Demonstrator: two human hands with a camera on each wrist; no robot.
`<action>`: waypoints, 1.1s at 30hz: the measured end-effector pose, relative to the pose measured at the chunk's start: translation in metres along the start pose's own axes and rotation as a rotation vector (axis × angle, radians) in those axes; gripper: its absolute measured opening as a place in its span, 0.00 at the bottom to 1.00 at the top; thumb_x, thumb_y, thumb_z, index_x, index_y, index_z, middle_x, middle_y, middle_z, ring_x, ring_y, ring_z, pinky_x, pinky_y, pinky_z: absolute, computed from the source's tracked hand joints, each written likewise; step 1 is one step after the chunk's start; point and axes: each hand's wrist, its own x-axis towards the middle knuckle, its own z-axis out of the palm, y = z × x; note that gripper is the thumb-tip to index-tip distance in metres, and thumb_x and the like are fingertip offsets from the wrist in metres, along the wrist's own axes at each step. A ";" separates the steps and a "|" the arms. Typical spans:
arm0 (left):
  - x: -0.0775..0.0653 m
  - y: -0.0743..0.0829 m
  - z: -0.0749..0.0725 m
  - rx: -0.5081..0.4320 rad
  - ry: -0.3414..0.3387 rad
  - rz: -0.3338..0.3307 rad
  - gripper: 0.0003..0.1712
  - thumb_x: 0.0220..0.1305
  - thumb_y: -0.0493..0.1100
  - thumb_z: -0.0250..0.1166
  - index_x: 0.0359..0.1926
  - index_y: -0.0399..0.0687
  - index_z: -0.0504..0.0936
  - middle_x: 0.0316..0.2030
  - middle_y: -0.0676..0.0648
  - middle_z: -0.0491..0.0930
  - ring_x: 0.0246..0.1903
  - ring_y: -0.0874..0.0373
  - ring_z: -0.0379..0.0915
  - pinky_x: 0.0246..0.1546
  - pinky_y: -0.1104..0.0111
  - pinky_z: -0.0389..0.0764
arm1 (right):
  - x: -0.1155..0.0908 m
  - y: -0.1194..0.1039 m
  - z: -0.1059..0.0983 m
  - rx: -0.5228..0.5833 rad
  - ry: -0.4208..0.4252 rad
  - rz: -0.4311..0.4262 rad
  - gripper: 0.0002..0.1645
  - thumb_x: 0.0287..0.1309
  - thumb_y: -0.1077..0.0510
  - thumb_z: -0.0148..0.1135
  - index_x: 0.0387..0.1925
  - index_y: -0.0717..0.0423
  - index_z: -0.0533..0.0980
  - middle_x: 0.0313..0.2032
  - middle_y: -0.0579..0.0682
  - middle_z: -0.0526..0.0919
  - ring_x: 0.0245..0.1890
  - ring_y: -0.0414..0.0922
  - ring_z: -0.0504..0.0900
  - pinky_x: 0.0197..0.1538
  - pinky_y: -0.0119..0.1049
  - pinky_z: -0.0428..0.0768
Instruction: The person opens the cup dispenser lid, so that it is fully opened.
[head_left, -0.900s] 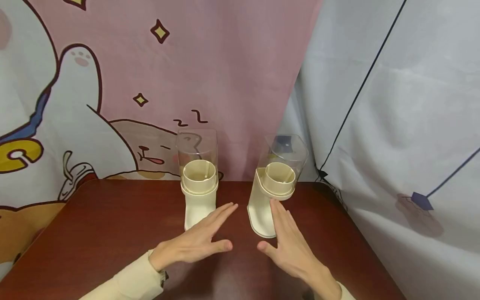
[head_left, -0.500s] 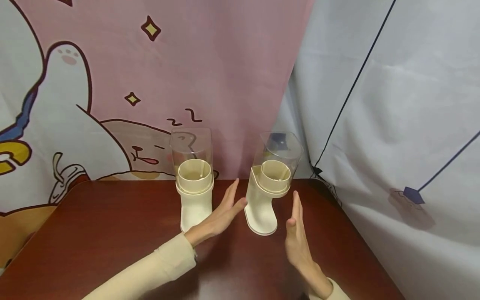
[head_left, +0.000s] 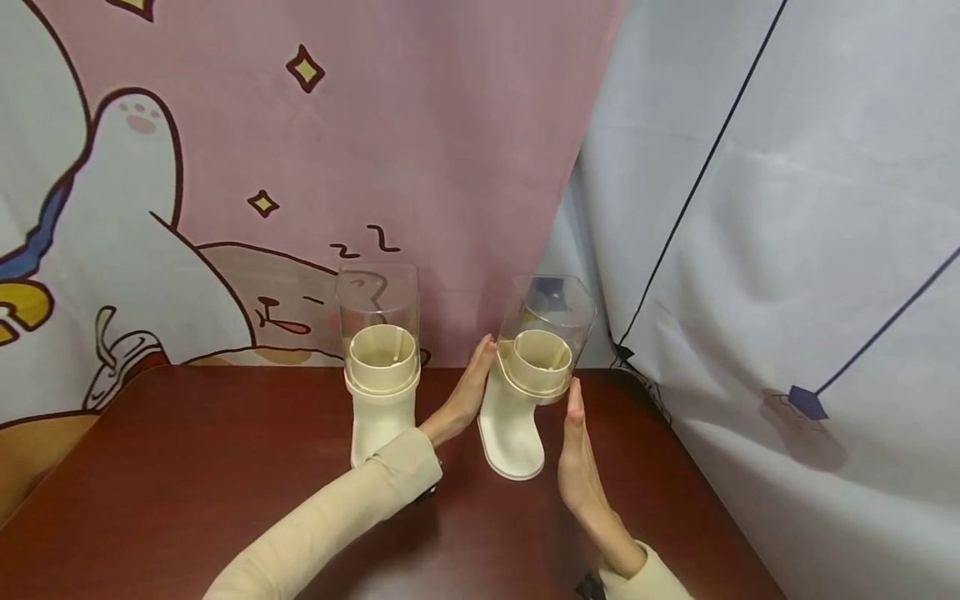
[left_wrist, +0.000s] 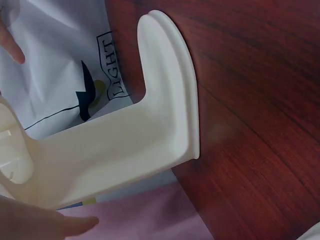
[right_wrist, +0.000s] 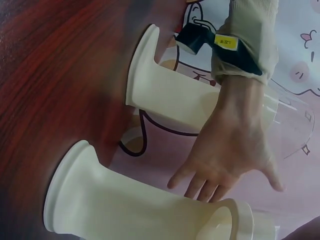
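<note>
Two cream stands with an open ring collar and a clear container on top stand upright on the table. In the head view the right-hand stand (head_left: pixel 510 437) lies between my two hands. My left hand (head_left: pixel 461 400) reaches in between both stands, its straight fingertips right at the right-hand stand's collar. On the other side, my right hand (head_left: pixel 581 467) has straight fingers pointing up, fingertips close by the collar. The left-hand stand (head_left: pixel 381 417) is partly covered by my left sleeve. In the right wrist view my left hand (right_wrist: pixel 225 145) shows spread fingers beside the nearer stand (right_wrist: pixel 125 200).
The dark red wooden table (head_left: pixel 225 467) carries both stands near its back edge. Behind hangs a pink cartoon curtain (head_left: pixel 465 167), and a white curtain (head_left: pixel 787 208) runs along the right side.
My left hand has moved right and forward to the left side of the right-hand stand. My right hand has shifted from in front of that stand to its right side. Both stands stay put.
</note>
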 end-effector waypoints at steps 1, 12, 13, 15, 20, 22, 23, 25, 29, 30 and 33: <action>0.001 -0.001 0.001 -0.005 -0.015 0.003 0.41 0.76 0.64 0.33 0.80 0.47 0.42 0.80 0.43 0.41 0.79 0.47 0.34 0.77 0.47 0.37 | 0.000 0.000 0.001 0.002 -0.004 0.003 0.44 0.76 0.34 0.17 0.79 0.58 0.34 0.79 0.58 0.32 0.79 0.56 0.31 0.76 0.58 0.34; -0.015 -0.002 0.000 -0.068 -0.124 0.012 0.44 0.74 0.69 0.30 0.80 0.49 0.41 0.79 0.44 0.39 0.78 0.50 0.31 0.76 0.47 0.32 | 0.005 0.006 0.001 0.076 -0.055 0.028 0.46 0.75 0.33 0.18 0.78 0.60 0.29 0.79 0.58 0.27 0.78 0.57 0.28 0.74 0.66 0.36; -0.019 0.000 0.001 -0.045 -0.132 0.010 0.44 0.74 0.69 0.31 0.80 0.49 0.38 0.79 0.44 0.36 0.78 0.50 0.28 0.76 0.46 0.32 | 0.006 0.008 -0.001 0.071 -0.054 0.029 0.46 0.75 0.33 0.18 0.78 0.60 0.29 0.79 0.59 0.27 0.78 0.57 0.28 0.74 0.66 0.36; -0.028 0.004 0.002 -0.001 -0.154 -0.004 0.47 0.72 0.71 0.33 0.80 0.52 0.33 0.79 0.45 0.32 0.78 0.50 0.24 0.75 0.43 0.30 | 0.008 0.012 -0.004 0.050 -0.054 0.030 0.46 0.75 0.34 0.18 0.77 0.60 0.28 0.78 0.59 0.26 0.78 0.57 0.27 0.74 0.65 0.35; -0.041 0.012 -0.003 0.059 -0.165 -0.047 0.53 0.68 0.76 0.36 0.80 0.55 0.30 0.79 0.46 0.32 0.78 0.50 0.24 0.75 0.42 0.32 | 0.013 0.020 -0.010 -0.049 -0.054 0.006 0.44 0.76 0.35 0.22 0.78 0.57 0.30 0.79 0.56 0.29 0.79 0.54 0.29 0.76 0.58 0.33; -0.038 0.014 -0.007 0.057 -0.131 -0.037 0.50 0.69 0.75 0.36 0.80 0.54 0.34 0.80 0.47 0.34 0.79 0.51 0.28 0.75 0.44 0.35 | 0.011 0.021 -0.012 -0.052 -0.032 0.000 0.42 0.77 0.37 0.24 0.79 0.54 0.32 0.80 0.53 0.31 0.79 0.52 0.31 0.76 0.57 0.34; -0.035 0.014 -0.008 0.051 -0.107 -0.027 0.49 0.70 0.73 0.36 0.80 0.53 0.36 0.80 0.47 0.36 0.79 0.50 0.29 0.76 0.45 0.35 | 0.008 0.021 -0.013 -0.049 -0.019 -0.001 0.40 0.78 0.38 0.26 0.79 0.53 0.33 0.80 0.52 0.33 0.79 0.52 0.31 0.76 0.55 0.35; -0.026 0.013 -0.011 0.034 -0.057 -0.007 0.46 0.73 0.69 0.36 0.80 0.52 0.40 0.80 0.46 0.39 0.79 0.49 0.33 0.76 0.46 0.37 | 0.003 0.019 -0.012 -0.040 0.001 -0.002 0.38 0.79 0.42 0.27 0.79 0.52 0.35 0.80 0.52 0.35 0.79 0.51 0.33 0.77 0.51 0.36; -0.016 0.007 -0.009 -0.006 -0.052 -0.004 0.41 0.75 0.64 0.35 0.80 0.48 0.43 0.79 0.44 0.42 0.79 0.48 0.35 0.76 0.46 0.38 | -0.009 0.015 -0.008 -0.011 -0.024 -0.011 0.37 0.79 0.45 0.27 0.79 0.54 0.36 0.80 0.54 0.36 0.79 0.53 0.33 0.76 0.44 0.37; -0.016 0.006 -0.007 -0.009 -0.066 -0.011 0.41 0.75 0.64 0.35 0.80 0.48 0.42 0.80 0.45 0.42 0.79 0.49 0.35 0.76 0.47 0.37 | -0.010 0.014 -0.007 -0.004 -0.037 -0.017 0.37 0.79 0.45 0.27 0.79 0.55 0.36 0.80 0.54 0.35 0.79 0.54 0.33 0.76 0.45 0.36; -0.018 0.004 0.001 -0.016 -0.105 -0.012 0.42 0.75 0.65 0.35 0.80 0.49 0.42 0.80 0.47 0.42 0.79 0.51 0.34 0.76 0.47 0.37 | -0.010 0.013 -0.006 0.014 -0.056 -0.029 0.38 0.79 0.43 0.26 0.79 0.57 0.35 0.80 0.54 0.33 0.79 0.55 0.31 0.76 0.52 0.34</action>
